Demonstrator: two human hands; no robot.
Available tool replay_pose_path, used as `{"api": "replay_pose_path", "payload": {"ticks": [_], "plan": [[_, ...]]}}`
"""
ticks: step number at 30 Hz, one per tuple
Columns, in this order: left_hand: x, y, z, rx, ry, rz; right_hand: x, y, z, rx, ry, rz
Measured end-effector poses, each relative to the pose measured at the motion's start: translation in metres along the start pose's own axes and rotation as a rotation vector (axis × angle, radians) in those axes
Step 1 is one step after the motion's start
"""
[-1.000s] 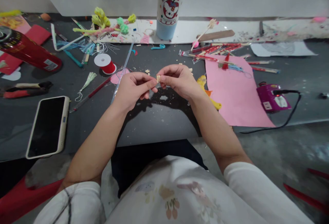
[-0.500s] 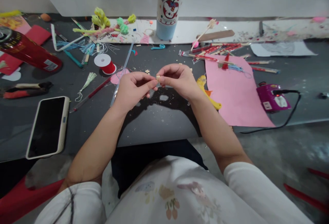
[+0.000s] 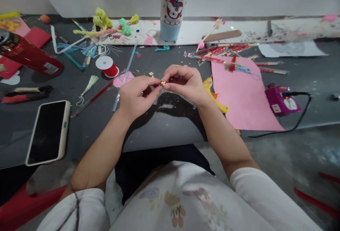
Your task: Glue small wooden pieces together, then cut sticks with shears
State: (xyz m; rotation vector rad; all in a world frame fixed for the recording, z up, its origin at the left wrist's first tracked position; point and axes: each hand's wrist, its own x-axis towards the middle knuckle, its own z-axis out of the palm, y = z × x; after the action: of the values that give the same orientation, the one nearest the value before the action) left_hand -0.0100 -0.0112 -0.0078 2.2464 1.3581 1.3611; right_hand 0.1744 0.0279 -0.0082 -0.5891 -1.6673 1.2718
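Over the dark table, my left hand and my right hand meet fingertip to fingertip. Pinched between them is a tiny cluster of pale wooden pieces, like short cut bits of stick; its exact make-up is too small to tell. Both thumbs and forefingers press on it, and the other fingers curl behind, partly hidden. More short wooden bits lie just beyond my left fingers. A yellow glue-gun-like tool shows partly behind my right wrist.
A phone, pliers, red ribbon spool and red can stand or lie left. A bottle rises at the back. Pink paper, wrapped sticks and a purple box with a cable are right.
The small wooden cluster has been turned between my fingertips and now shows its ends. My left hand's fingers have shifted, with thumb and forefinger closer on it. The view has moved slightly.
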Motion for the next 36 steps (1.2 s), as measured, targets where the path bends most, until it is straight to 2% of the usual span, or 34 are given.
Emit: {"api": "replay_pose_path", "payload": {"ticks": [4, 10, 19, 27, 36], "plan": [[-0.0016, -0.0009, 0.0008, -0.046, 0.017, 0.054, -0.0006, -0.0013, 0.0002, -0.032, -0.006, -0.043], [-0.0028, -0.0007, 0.001, 0.019, -0.017, 0.026, -0.0012, -0.0017, 0.0006, -0.102, -0.015, -0.078], [-0.0011, -0.0014, 0.0037, 0.004, 0.085, 0.176, -0.0018, -0.0013, 0.0015, -0.083, -0.017, -0.146], [0.0006, -0.0002, 0.0052, -0.027, 0.137, 0.152, -0.003, -0.0021, 0.0045, 0.004, 0.042, -0.048], [-0.0026, -0.0061, 0.0035, 0.079, 0.169, 0.273, -0.0022, 0.0, 0.0034, -0.188, 0.106, -0.152]]}}
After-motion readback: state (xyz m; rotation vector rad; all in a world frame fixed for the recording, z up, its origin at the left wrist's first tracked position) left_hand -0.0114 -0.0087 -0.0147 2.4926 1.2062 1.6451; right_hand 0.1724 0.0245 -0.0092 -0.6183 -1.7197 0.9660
